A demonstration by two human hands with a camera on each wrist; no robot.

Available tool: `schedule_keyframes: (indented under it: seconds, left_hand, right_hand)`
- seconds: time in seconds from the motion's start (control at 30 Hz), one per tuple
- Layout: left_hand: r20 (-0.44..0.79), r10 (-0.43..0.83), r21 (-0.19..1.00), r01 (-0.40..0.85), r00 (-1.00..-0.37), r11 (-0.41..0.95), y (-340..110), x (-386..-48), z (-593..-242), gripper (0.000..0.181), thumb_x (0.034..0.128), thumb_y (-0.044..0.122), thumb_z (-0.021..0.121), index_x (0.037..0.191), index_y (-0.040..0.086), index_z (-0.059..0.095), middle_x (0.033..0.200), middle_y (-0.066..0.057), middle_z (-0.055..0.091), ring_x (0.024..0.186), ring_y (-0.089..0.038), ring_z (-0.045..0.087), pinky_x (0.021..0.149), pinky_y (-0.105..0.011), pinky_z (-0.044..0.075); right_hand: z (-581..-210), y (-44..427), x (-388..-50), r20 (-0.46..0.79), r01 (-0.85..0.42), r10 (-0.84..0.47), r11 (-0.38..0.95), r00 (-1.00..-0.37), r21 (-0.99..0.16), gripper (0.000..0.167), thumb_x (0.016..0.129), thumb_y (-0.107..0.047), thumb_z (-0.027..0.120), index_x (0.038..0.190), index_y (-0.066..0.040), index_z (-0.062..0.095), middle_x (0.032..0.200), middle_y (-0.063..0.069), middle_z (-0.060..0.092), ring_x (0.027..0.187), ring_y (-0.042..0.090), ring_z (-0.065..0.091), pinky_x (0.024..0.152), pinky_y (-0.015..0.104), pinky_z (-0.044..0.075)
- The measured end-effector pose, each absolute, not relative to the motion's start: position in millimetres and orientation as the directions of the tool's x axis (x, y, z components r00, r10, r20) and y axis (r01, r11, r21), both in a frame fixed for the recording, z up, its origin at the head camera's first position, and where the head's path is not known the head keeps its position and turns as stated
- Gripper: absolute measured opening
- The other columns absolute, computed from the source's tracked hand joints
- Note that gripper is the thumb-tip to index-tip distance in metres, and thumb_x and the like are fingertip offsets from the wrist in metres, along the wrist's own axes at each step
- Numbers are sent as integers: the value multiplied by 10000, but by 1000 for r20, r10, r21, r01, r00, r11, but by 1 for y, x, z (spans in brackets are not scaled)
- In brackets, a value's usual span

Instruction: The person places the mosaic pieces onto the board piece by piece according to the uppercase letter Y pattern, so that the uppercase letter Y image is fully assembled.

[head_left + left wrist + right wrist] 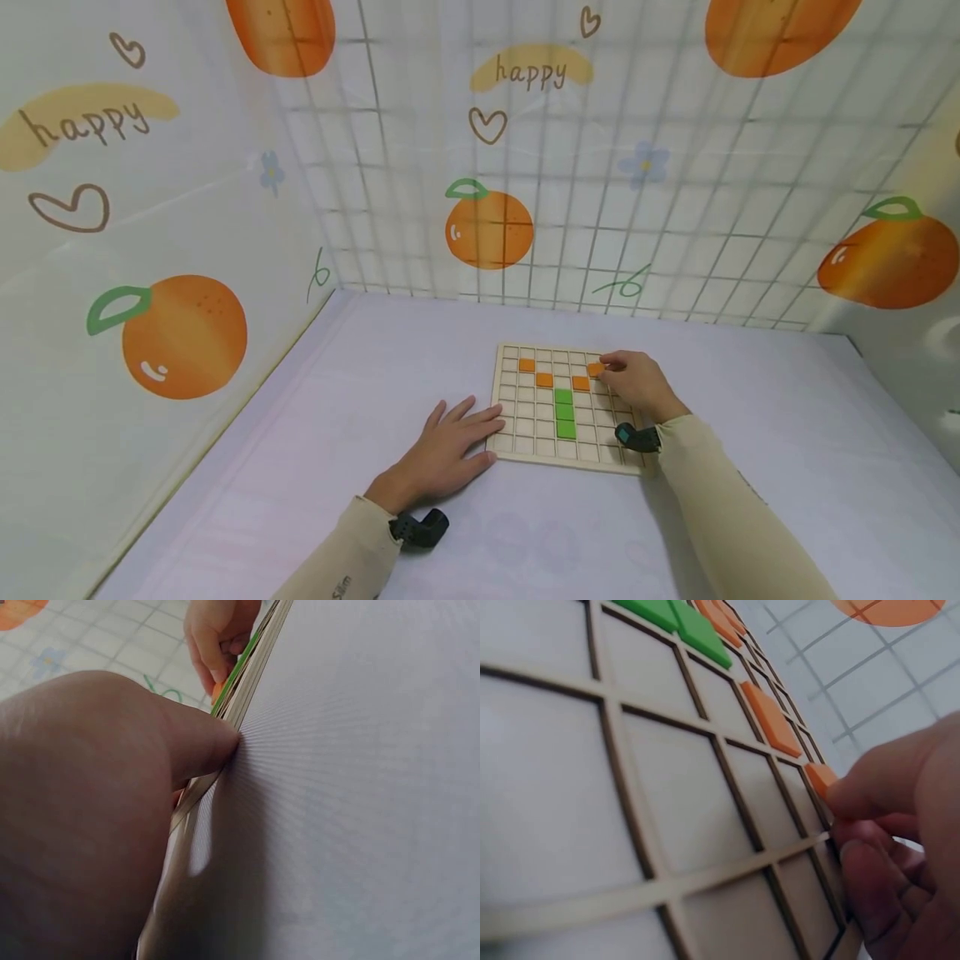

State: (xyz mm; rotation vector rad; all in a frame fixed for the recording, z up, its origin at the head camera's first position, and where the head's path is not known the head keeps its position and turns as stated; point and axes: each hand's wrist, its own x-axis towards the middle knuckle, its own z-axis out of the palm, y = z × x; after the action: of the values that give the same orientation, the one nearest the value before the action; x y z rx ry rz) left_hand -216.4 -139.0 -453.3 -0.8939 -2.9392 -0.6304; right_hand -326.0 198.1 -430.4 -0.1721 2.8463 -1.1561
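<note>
A pale wooden grid board (525,412) lies on the table. A column of three green square tiles (565,412) sits in its middle cells. Orange tiles (544,380) spread diagonally above the column, two to the left and one to the right. At the upper right of the grid, my right hand (641,385) holds another orange tile (821,780) at its fingertips; its fingers partly cover the tile. My left hand (453,446) rests at the board's left side with fingers spread. In the left wrist view, its thumb (202,742) touches the board's edge.
A pale cloth covers the table (300,467). Behind it hangs a white sheet (405,250) printed with oranges, with a wire grid showing through. Another printed sheet (60,375) stands at the left. Each wrist wears a black device (423,529).
</note>
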Motion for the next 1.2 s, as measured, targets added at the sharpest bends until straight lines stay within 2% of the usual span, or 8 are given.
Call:
schedule_keyframes:
  seconds: [0.37,0.57,0.63,0.77,0.87,1.03,1.2]
  left_hand:
    - [103,528,378,524,-843,763,-139,-215,-451,509,1016,393,529,1500,239,496,1593,142,335,1521,-256,162,1191,-581,12]
    - [111,534,381,532,-838,756,-138,-215,-448,496,1021,367,535,1495,221,503,1592,120,348,1519,-270,169,1190,-589,17]
    - [107,532,388,528,-840,755,-138,-215,-448,498,1022,366,537,1496,220,501,1593,119,345,1519,-270,167,1190,-588,13]
    - [98,532,395,524,-841,755,-138,-215,-448,505,1024,376,535,1505,231,489,1599,127,327,1522,-264,156,1190,-584,2]
    - [87,529,385,519,-844,764,-138,-216,-449,512,1023,393,526,1511,246,479,1604,145,307,1524,-249,144,1192,-576,0]
    - [92,529,380,520,-844,765,-138,-216,-450,513,1019,396,524,1507,242,486,1603,141,312,1523,-252,151,1191,-583,13]
    - [121,532,384,533,-838,754,-137,-216,-449,503,1008,374,550,1485,218,518,1591,110,354,1513,-279,188,1185,-601,31]
  right_hand:
    - [-431,198,-324,-9,-81,-124,704,-992,-706,419,980,-187,578,1352,4,604,1298,208,620,1157,341,564,980,501,468]
    - [-434,200,-323,-11,-44,-80,661,-997,-749,422,993,-223,561,1359,-18,606,1371,200,583,1237,358,535,1029,520,440]
    - [-436,201,-321,6,-41,-58,621,-998,-783,403,1001,-226,553,1344,-25,621,1337,190,606,1172,331,582,987,484,481]
    - [-438,206,-318,45,-49,-20,501,-999,-864,346,1031,-216,549,1300,-19,643,1156,187,673,939,266,654,802,347,568]
    - [-437,211,-314,57,-60,-19,416,-998,-907,343,1043,-219,546,1293,-1,633,1096,204,676,870,265,654,723,297,580]
    - [-430,217,-301,58,-62,-22,375,-998,-925,376,1048,-239,534,1311,18,610,1139,234,649,860,285,632,700,290,568]
    - [-427,230,-290,57,-52,1,406,-998,-912,387,1051,-248,526,1311,27,607,1152,229,651,930,273,645,741,286,578]
